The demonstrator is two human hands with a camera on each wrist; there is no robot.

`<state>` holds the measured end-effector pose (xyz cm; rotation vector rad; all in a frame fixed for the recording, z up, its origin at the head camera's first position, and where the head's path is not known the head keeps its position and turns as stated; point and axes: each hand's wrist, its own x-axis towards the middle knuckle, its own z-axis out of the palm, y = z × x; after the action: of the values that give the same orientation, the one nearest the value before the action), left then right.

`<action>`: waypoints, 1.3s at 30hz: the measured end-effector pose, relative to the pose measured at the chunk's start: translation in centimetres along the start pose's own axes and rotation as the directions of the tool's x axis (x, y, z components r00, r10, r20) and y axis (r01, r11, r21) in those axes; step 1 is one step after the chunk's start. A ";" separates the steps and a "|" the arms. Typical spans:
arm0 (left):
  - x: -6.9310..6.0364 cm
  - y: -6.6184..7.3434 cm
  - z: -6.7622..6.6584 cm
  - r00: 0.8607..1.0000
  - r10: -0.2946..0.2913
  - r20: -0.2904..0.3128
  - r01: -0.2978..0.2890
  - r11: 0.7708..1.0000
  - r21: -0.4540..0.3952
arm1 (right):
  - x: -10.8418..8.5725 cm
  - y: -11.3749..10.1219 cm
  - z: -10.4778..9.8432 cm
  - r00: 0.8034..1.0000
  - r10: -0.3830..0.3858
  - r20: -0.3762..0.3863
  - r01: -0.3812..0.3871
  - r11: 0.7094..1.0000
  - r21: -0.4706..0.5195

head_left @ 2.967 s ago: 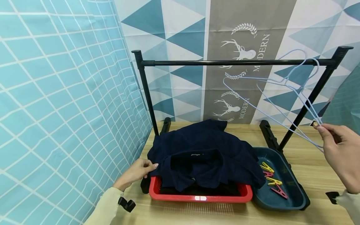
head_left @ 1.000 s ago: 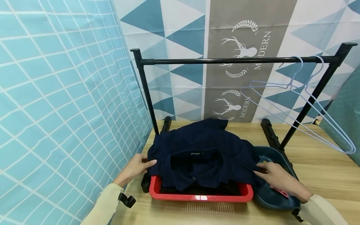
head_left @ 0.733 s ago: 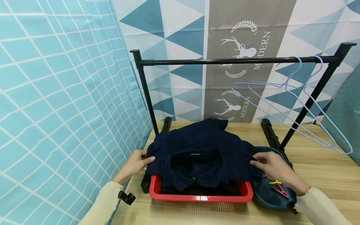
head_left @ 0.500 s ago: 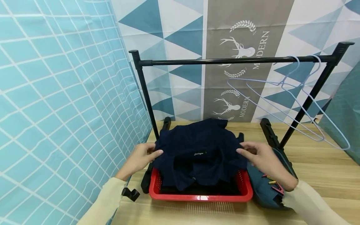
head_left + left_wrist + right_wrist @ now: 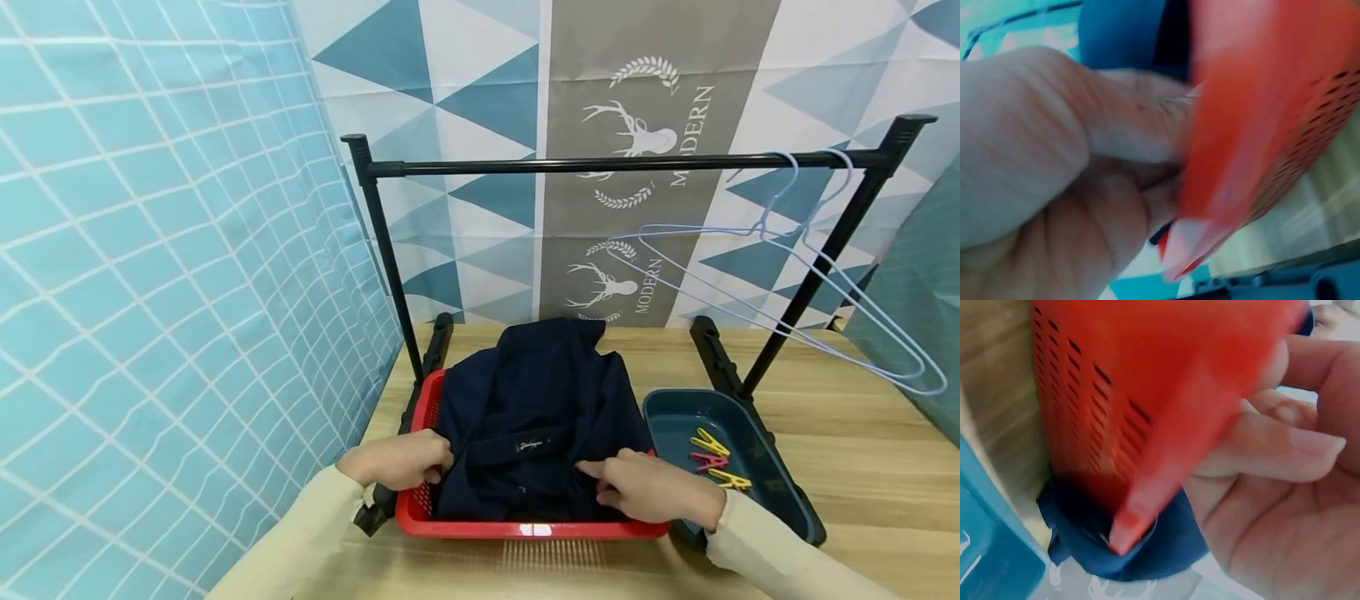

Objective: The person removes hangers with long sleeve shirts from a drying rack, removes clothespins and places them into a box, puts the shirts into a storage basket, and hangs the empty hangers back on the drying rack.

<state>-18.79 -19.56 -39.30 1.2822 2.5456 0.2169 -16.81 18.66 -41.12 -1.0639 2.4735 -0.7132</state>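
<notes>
A navy collared shirt (image 5: 543, 392) lies bunched in the red plastic basket (image 5: 517, 529), its collar and white-lettered label towards me. My left hand (image 5: 401, 460) reaches over the basket's left rim, fingers curled at the shirt's left side. In the left wrist view, the red rim hides those fingertips, and dark cloth shows beside them. My right hand (image 5: 645, 485) is over the right rim, its index finger straight and touching the shirt right of the label. The right wrist view shows its thumb (image 5: 1291, 450) extended, with no cloth pinched against it.
A black clothes rack (image 5: 585, 165) spans behind the basket. Blue wire hangers (image 5: 765, 229) hang at the rail's right end. Right of the basket is a dark teal tray (image 5: 772, 492) holding yellow clothespins (image 5: 708, 443) and a red clothespin (image 5: 708, 461). A blue tiled-pattern sheet (image 5: 187, 250) stands at left.
My right hand left the hangers and came to the shirt's right side. Both hands then moved inward, bringing the shirt's sides into the basket. The tray's clothespins came back into view.
</notes>
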 end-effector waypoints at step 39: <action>4.6 -9.4 -4.0 0.817 -0.425 -0.390 0.301 0.891 -0.340 | 4.8 8.9 -8.6 0.781 0.371 -0.503 -0.341 0.927 0.155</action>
<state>-29.78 -21.51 -38.79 0.6703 2.9539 0.8307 -29.30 23.02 -39.83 -0.3683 2.9661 -1.0477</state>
